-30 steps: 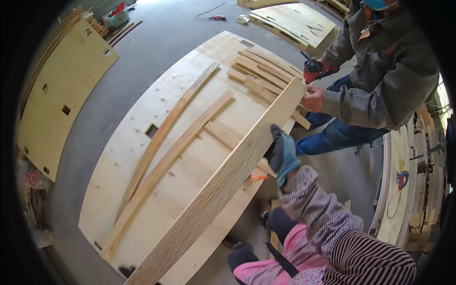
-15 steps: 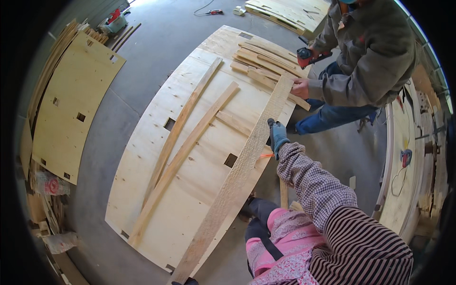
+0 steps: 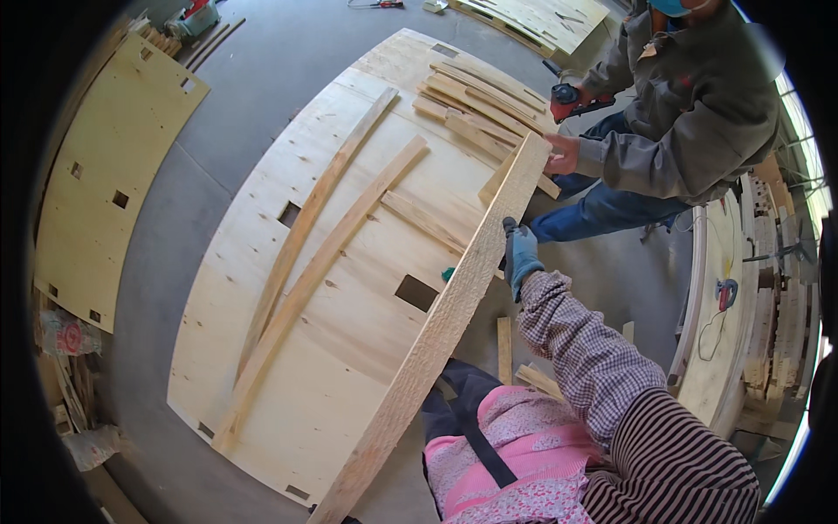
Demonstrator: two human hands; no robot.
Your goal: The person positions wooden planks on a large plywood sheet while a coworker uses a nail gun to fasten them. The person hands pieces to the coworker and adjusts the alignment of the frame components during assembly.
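A long rough wooden plank [image 3: 454, 301] runs diagonally from the lower edge to the far right of a plywood panel [image 3: 367, 297]. It is tilted up, with its narrow edge and rough face showing. My right hand [image 3: 522, 253], in a blue-grey glove, is closed on the plank beyond its middle. Only dark scraps of my left hand [image 3: 351, 520] show at the plank's near end, on both sides of the wood; most of it is cut off by the lower edge. At the far end is a co-worker's bare hand [image 3: 563, 154]; their other hand holds a red-and-black power tool [image 3: 572, 102].
Two long strips [image 3: 327, 262] and a pile of shorter wood strips [image 3: 480, 100] lie on the panel, which has rectangular cutouts. Offcuts [image 3: 504, 349] lie on the floor near me. Another plywood sheet [image 3: 131, 166] leans at left; a long bench [image 3: 720, 297] stands at right.
The plank has turned from lying nearly flat to standing more on its edge, still held by my right hand. The co-worker's bare hand has opened somewhat at its far end.
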